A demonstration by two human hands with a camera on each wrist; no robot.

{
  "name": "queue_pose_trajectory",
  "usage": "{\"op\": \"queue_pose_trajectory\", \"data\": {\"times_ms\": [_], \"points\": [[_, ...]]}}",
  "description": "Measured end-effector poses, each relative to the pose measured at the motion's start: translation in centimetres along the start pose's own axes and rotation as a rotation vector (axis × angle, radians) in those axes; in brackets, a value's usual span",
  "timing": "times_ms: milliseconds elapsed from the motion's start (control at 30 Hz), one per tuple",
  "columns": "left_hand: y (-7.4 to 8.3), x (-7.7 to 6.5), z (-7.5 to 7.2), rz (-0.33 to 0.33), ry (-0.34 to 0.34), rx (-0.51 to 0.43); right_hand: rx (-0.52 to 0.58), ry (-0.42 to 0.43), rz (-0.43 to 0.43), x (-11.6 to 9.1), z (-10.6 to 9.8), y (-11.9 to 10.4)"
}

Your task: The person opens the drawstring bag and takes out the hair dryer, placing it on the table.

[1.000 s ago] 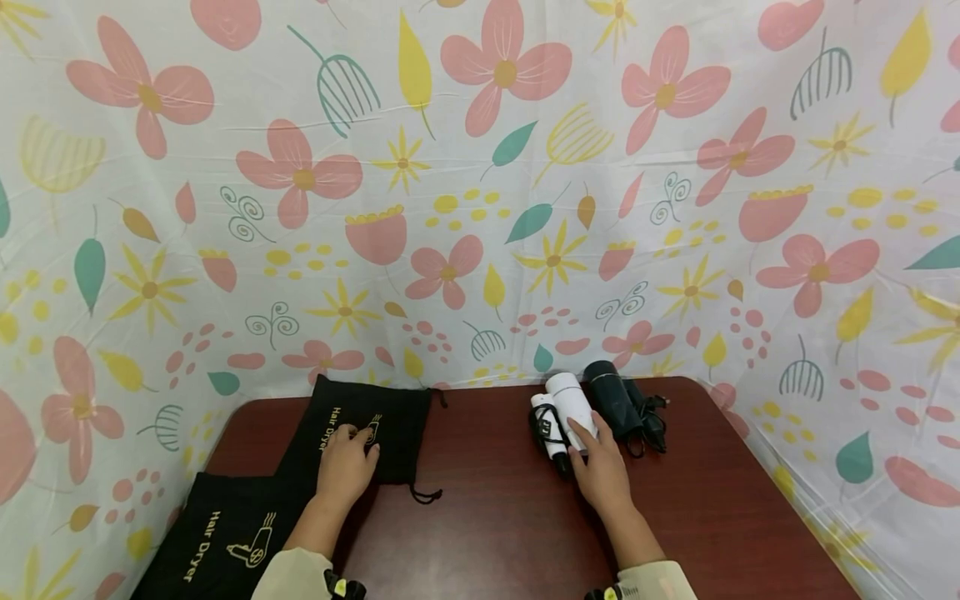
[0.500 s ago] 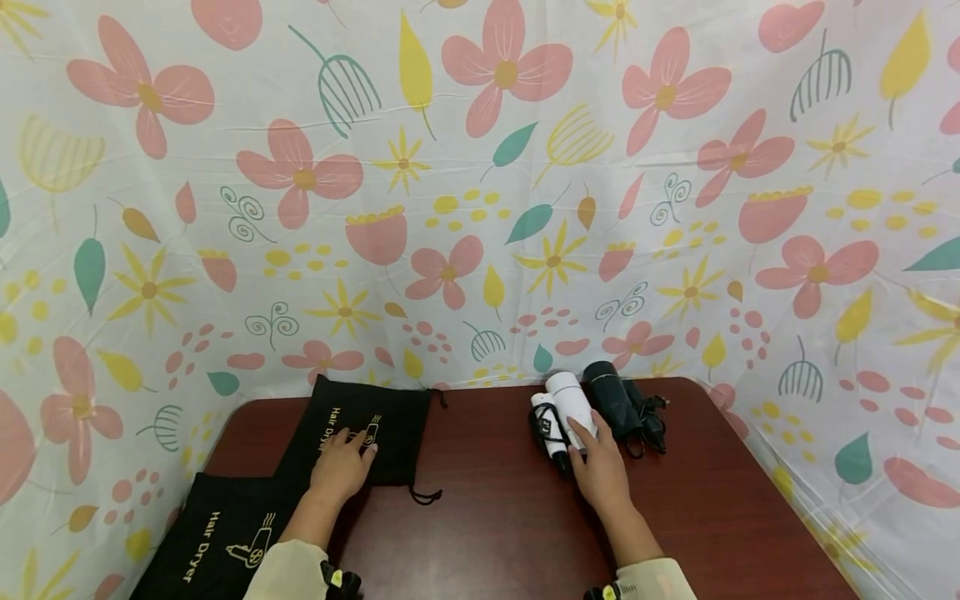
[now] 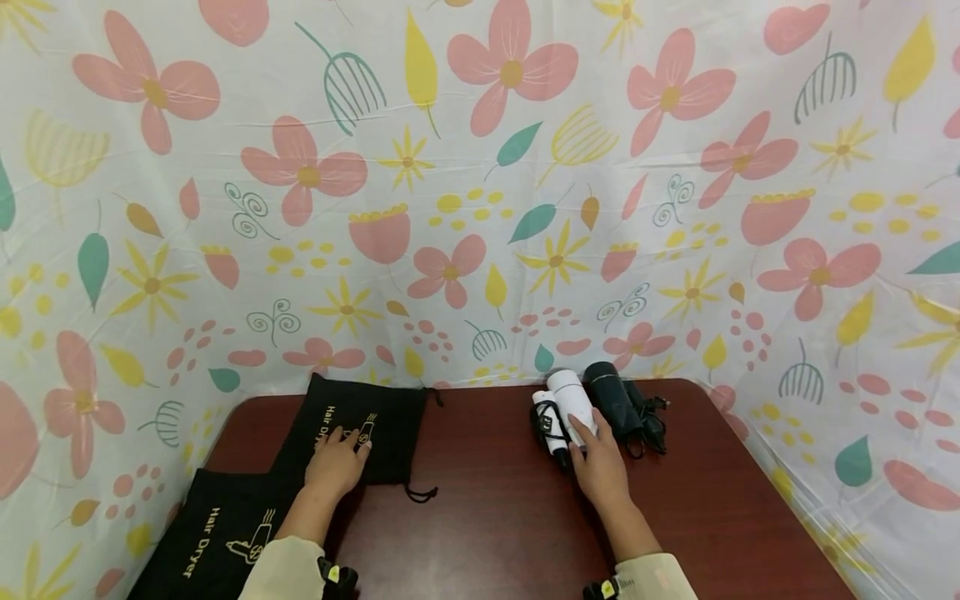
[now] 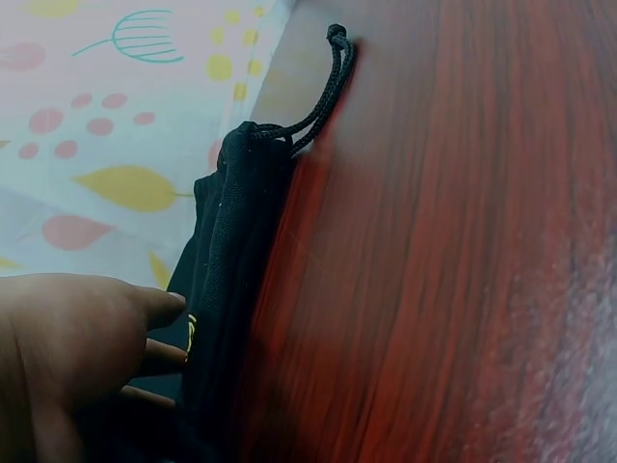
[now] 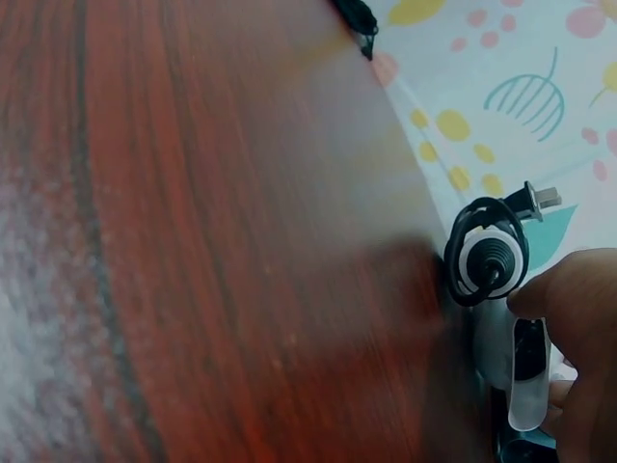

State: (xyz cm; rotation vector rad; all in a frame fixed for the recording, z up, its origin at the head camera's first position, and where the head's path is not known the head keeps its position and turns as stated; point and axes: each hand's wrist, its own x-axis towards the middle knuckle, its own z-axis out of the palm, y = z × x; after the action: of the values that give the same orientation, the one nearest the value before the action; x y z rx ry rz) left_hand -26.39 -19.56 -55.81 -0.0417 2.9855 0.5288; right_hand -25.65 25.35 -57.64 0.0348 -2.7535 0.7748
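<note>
A black drawstring bag (image 3: 397,429) with gold "Hair Dryer" lettering lies flat at the back left of the table. My left hand (image 3: 335,467) rests on it, fingers spread over the print; the left wrist view shows them at the black cloth (image 4: 241,260). On the right, my right hand (image 3: 602,471) grips the lower end of a white folded hair dryer (image 3: 568,398), thumb on one side and fingers on the other. Its cord-wrapped handle (image 3: 550,425) lies alongside, and the plug (image 5: 545,198) sticks out in the right wrist view.
A second black bag (image 3: 206,500) lies at the front left, overlapped by the first. Right beside the white dryer is a dark green hair dryer (image 3: 611,396) with a bundled cord. A floral curtain (image 3: 480,208) hangs behind the reddish-brown table (image 3: 480,533).
My left hand has slid back and left over the bag, its fingers flattening out. The bag has shifted slightly left. My right hand stays on the white hair dryer.
</note>
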Motion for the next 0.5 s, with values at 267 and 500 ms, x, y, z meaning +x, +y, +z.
{"op": "queue_pose_trajectory", "data": {"times_ms": [267, 500], "points": [[-0.4, 0.0, -0.3, -0.008, 0.01, -0.006, 0.003, 0.032, -0.012, 0.0, 0.2, 0.0], [-0.7, 0.1, -1.1, -0.011, -0.005, 0.007, -0.004, 0.057, -0.027, 0.2, 0.0, -0.1]]}}
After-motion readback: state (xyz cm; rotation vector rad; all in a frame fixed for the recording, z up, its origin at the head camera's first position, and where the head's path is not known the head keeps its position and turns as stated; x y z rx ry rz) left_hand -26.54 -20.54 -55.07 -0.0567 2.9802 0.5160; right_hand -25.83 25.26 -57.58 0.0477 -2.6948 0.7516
